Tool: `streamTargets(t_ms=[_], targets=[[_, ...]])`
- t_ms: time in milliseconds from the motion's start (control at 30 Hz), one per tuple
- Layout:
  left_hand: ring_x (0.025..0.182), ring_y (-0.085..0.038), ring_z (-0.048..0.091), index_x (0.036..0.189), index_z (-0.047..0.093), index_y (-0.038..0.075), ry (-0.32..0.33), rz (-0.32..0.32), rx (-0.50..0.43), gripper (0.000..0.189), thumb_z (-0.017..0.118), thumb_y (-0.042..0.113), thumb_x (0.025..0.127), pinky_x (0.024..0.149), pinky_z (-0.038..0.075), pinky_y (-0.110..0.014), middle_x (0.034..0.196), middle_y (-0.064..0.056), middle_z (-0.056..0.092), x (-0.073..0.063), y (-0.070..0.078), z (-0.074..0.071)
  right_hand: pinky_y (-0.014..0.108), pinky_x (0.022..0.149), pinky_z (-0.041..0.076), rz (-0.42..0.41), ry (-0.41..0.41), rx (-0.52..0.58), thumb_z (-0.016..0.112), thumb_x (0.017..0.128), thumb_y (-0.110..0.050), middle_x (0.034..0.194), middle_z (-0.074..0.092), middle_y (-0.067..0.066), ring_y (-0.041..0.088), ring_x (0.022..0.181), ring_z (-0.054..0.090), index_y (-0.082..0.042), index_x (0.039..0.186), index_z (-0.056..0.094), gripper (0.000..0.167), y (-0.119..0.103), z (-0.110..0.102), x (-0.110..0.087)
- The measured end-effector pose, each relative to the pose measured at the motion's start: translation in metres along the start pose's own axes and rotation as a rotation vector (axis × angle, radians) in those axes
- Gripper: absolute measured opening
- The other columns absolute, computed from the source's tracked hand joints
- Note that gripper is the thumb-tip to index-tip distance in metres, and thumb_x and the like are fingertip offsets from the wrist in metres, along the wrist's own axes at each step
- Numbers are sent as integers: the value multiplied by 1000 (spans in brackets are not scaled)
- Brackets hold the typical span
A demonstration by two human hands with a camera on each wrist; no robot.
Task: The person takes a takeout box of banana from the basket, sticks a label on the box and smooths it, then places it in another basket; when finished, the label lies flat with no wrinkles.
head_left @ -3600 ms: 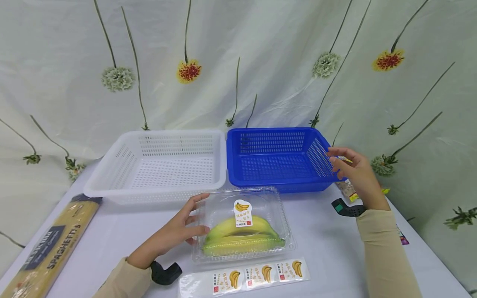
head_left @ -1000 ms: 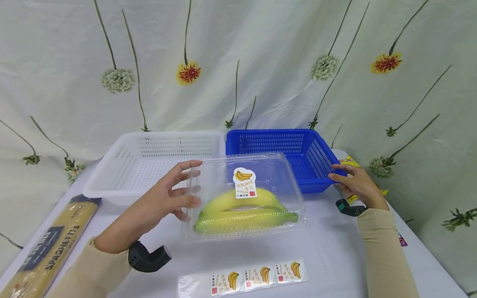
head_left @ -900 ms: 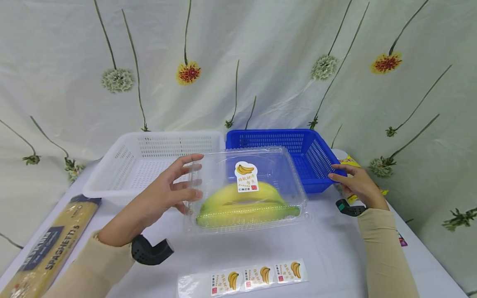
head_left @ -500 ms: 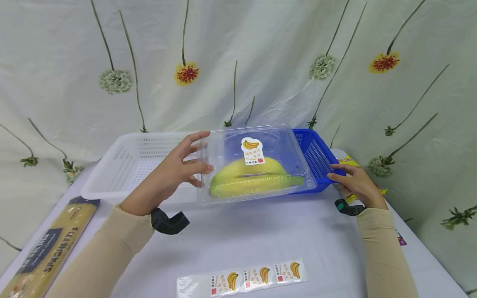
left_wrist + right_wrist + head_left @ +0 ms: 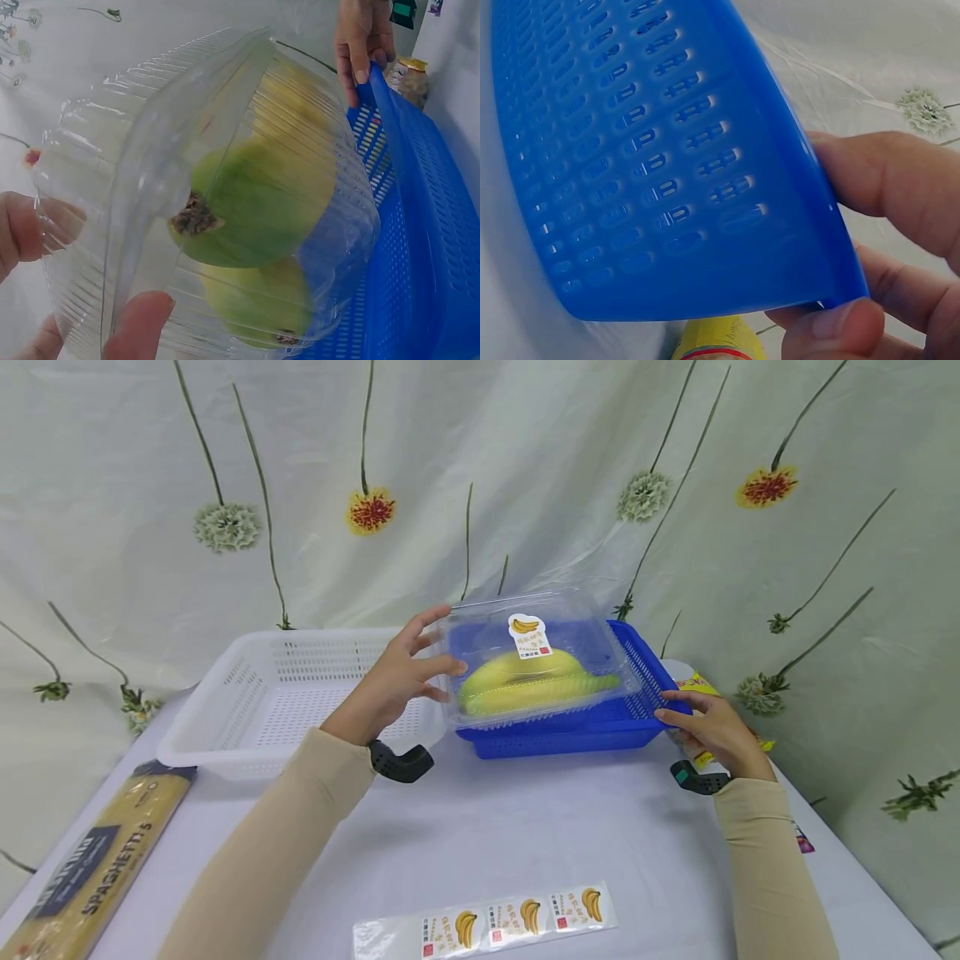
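My left hand grips the left end of a clear plastic clamshell box, thumb and fingers spread around its edge. Inside lie yellow-green bananas, and a banana sticker is on the lid. The box is tilted, over the blue basket, which shows beneath it. In the left wrist view the banana ends show through the ribbed wall. My right hand pinches the basket's right rim between thumb and fingers; the right wrist view shows the thumb at the rim's corner.
A white basket stands left of the blue one. A spaghetti pack lies at the table's left edge. A strip of banana stickers is at the front. Behind my right hand are packaged goods with yellow labels.
My left hand has lifted the banana box off the table and carried it forward and right, over the blue basket. My right hand has moved down onto the basket's rim and stayed there.
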State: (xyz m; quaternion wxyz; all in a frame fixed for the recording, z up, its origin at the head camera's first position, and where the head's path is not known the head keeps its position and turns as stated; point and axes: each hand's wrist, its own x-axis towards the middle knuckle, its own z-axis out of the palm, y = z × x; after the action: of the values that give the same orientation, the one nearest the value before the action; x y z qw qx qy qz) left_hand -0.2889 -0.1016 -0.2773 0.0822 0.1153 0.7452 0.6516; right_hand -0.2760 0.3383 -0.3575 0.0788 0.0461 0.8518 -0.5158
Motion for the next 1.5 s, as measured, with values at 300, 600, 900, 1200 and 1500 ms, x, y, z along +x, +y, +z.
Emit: streamTargets(t_ms=[300,600,900,1200,1500], targets=[[138,-38,59,171,32,30,22,-48,-99,87,70,1,99,68,61,-29,178,-14,19,31,-14,16,30,62,42,0,3,3,68,109,-29,86,51,-3,11,66,45,3,162,40,68,-1,1,-1],[137,-34,60,170,33,29,30,-118,-115,86,71,1,98,66,60,-26,178,-16,20,56,-26,28,30,61,42,-11,7,-8,67,109,-29,87,51,-2,11,66,46,4,161,42,66,1,1,-1],[143,-34,55,171,34,28,34,-179,-64,87,73,1,98,62,59,-25,176,-19,24,69,-36,38,31,61,43,-15,19,-28,68,109,-30,86,51,-2,12,67,47,4,161,42,67,0,3,-1],[146,-34,52,171,33,26,40,-198,-19,86,73,3,98,59,57,-23,178,-20,21,74,-39,44,31,61,41,-13,11,-16,67,109,-30,86,49,-2,12,67,46,4,161,41,68,1,1,0],[143,-32,56,171,33,22,51,-190,22,83,73,5,100,58,55,-23,176,-21,24,77,-42,51,30,60,41,-10,3,-5,66,110,-29,86,49,-2,12,67,46,4,162,40,67,2,0,1]])
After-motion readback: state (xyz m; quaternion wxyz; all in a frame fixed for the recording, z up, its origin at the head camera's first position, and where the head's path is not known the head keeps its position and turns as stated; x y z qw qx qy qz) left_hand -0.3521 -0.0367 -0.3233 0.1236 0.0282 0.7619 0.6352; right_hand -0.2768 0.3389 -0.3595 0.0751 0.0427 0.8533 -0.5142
